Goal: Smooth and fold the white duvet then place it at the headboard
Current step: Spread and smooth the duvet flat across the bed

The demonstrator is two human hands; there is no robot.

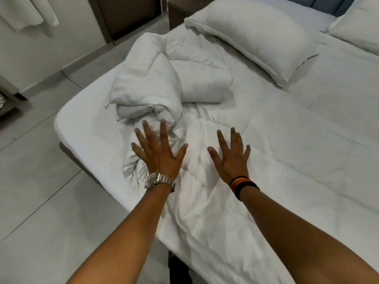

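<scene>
Duvet [205, 201]: white, lay rumpled across the bed [82, 128], bunched toward its left edge, below the pillow [252, 37]. Left hand [159, 153] and right hand [232, 157]: grip open, palms flat, fingers spread on it. Floor [41, 181]: bare tile alongside.

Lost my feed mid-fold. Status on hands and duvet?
Left hand and right hand open, flat on white duvet. Duvet bunched, unfolded. White pillow lies at headboard end.
</scene>
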